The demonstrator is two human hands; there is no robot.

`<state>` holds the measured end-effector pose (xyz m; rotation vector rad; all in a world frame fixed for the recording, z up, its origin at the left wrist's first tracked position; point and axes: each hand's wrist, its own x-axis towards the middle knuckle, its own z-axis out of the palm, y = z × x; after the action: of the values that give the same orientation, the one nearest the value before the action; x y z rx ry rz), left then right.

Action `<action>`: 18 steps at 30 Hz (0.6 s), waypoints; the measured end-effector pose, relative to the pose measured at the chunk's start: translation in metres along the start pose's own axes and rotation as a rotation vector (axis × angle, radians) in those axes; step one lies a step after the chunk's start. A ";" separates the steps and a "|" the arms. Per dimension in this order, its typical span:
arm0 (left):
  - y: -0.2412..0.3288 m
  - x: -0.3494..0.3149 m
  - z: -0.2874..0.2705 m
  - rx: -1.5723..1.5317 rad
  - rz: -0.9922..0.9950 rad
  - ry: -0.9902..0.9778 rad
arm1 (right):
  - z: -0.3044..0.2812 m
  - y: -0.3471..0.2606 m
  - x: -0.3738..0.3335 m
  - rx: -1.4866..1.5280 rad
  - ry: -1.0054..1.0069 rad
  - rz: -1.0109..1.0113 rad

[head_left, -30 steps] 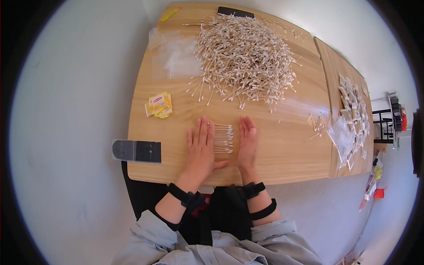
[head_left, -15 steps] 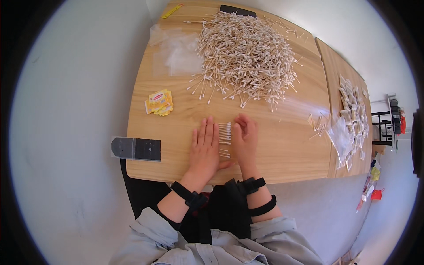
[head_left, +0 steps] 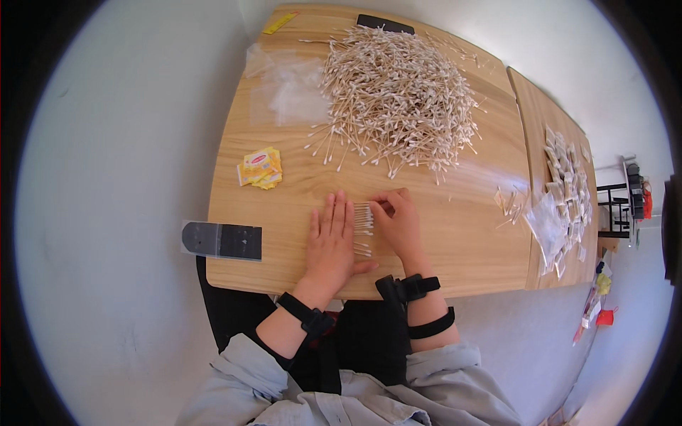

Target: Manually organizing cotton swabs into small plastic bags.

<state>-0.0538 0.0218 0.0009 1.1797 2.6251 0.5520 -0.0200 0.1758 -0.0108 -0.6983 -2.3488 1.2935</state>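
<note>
A short row of cotton swabs lies side by side on the wooden table, with white tips pointing right. My left hand rests flat over their left ends, fingers stretched forward and thumb out to the right. At the far end of the row, my right hand has its thumb and index finger pinched at the tip of a swab. The other fingers curl inward, partly hiding the grip. Beyond both hands spreads a large heap of loose cotton swabs.
Yellow printed packets are stacked at left, behind a black strip in a clear sleeve overhanging the edge. Clear plastic bags lie farther back. On the right, several filled small bags cover a second table, beside a few stray swabs.
My right hand has turned and its fingertips have closed at the far end of the swab row. My left hand stays flat in place. The whole view has shifted slightly.
</note>
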 end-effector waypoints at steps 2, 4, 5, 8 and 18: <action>0.001 0.000 0.000 -0.003 -0.003 -0.003 | -0.001 0.001 0.000 0.011 -0.024 0.002; 0.001 0.000 0.000 -0.009 -0.010 -0.001 | -0.001 -0.001 0.000 -0.019 -0.023 -0.009; 0.000 -0.001 0.000 -0.010 -0.006 0.003 | -0.001 -0.003 0.000 -0.031 -0.023 -0.014; 0.000 -0.002 0.000 -0.017 0.001 0.014 | 0.000 -0.006 0.002 -0.089 -0.028 0.013; -0.005 -0.007 0.000 -0.062 0.028 0.028 | -0.007 0.000 -0.014 0.002 -0.044 0.001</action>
<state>-0.0523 0.0138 -0.0006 1.2004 2.5976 0.6551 -0.0050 0.1722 -0.0079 -0.6770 -2.3824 1.3241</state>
